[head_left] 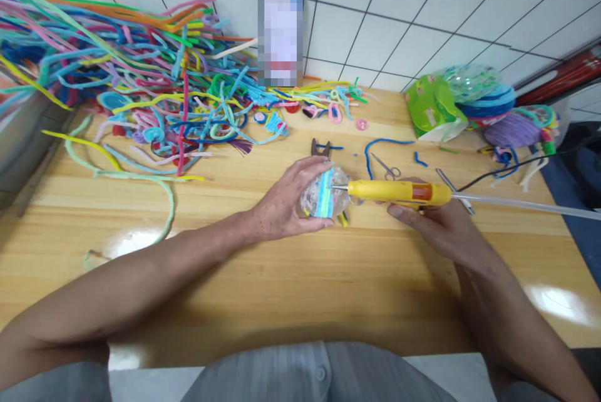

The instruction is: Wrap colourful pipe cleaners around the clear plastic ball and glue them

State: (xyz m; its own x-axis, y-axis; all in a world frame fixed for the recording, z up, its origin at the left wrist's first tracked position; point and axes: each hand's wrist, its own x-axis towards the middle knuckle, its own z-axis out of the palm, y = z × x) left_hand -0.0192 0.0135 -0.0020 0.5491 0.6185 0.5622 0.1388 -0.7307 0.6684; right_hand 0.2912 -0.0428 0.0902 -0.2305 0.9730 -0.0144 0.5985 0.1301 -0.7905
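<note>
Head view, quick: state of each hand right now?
Left hand: closed, holding the striped clear piece.
Right hand: closed, holding the glue gun.

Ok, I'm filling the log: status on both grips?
Left grip around striped see-through piece. Right grip holds yellow glue gun, nozzle at stripes, contact unclear. Scissors lie close beyond gun.

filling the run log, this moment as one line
left hand: holds clear rounded item | right hand: holds yellow glue gun | nozzle: at item's stripes | scissors: on table
</note>
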